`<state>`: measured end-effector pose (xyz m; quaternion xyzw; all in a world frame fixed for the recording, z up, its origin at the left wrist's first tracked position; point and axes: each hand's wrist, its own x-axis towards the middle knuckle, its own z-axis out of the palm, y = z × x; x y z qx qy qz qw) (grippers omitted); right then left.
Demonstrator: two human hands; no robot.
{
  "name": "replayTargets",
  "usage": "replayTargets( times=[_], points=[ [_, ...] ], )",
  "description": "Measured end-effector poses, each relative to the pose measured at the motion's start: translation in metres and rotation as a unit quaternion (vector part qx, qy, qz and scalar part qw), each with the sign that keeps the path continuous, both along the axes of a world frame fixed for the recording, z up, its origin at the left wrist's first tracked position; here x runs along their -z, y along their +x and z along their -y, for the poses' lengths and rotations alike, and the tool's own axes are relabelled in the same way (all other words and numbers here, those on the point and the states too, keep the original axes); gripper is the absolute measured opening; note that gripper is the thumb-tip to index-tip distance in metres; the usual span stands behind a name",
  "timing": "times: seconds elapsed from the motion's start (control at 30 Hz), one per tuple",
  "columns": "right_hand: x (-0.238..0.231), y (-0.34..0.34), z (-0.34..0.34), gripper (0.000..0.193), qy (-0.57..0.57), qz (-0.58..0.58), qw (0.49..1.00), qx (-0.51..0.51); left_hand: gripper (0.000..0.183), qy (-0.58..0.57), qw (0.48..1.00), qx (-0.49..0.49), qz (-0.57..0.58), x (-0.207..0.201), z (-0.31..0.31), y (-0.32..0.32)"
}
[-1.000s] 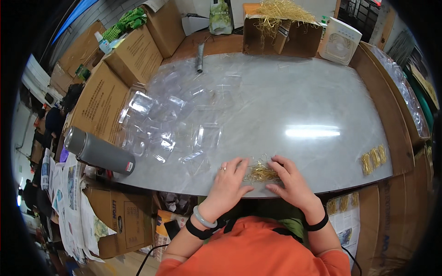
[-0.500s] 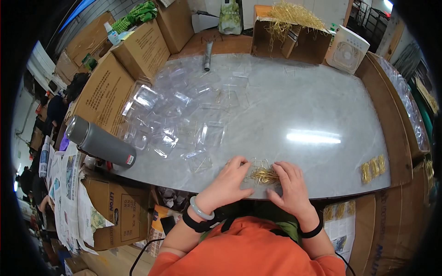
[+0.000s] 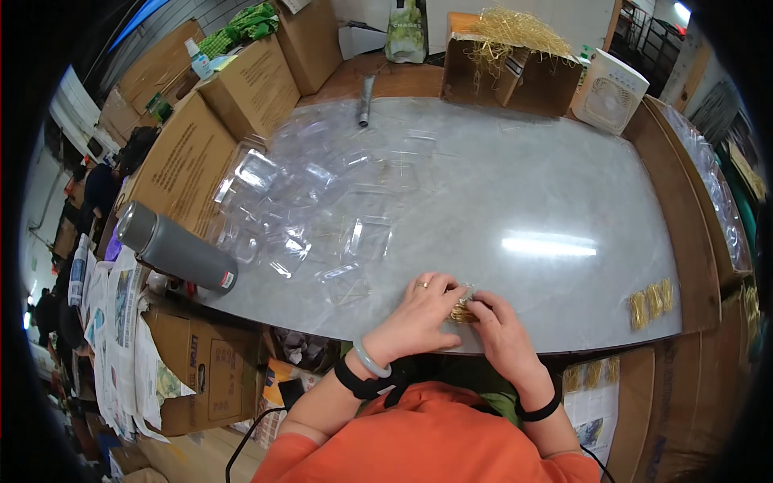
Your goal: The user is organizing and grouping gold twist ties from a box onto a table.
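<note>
At the table's near edge, a small bundle of thin gold wire pieces [image 3: 460, 312] lies between my two hands. My left hand [image 3: 423, 312] closes on its left side, fingers curled over the far end and thumb along the near side. On the other side my right hand [image 3: 501, 326] pinches the bundle's right end between thumb and fingers. Much of the bundle is hidden by my fingers, and the exact kind of wire piece is too small to make out. Several neat gold wire bundles [image 3: 651, 304] stand in a row at the table's right edge.
Clear plastic boxes [image 3: 310, 193] spread over the left half of the grey table [image 3: 515, 185]. A grey flask [image 3: 179, 248] lies tilted at the left edge. At the back are a grey tube [image 3: 365, 101], a carton topped with gold wire [image 3: 515, 40] and a white fan [image 3: 609, 90].
My hands have come closer together and moved slightly right, gathering the loose wire pieces into a tighter bundle. My right fingers have gone from spread to pinching.
</note>
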<state>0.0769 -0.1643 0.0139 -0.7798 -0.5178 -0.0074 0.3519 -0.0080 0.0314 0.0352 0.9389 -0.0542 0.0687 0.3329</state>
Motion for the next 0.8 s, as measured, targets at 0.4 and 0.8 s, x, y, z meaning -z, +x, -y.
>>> replayTargets(
  times=[0.4,0.8],
  points=[
    [-0.002,0.014,0.015,0.065,-0.058,0.033,0.998,-0.003,0.056,-0.037,0.995,-0.021,0.085,0.035,0.017,0.006],
    [-0.008,-0.024,0.009,0.074,0.052,-0.094,0.984,0.142,0.069,0.004,0.996,-0.004,0.087,0.032,0.024,-0.001]
  ],
)
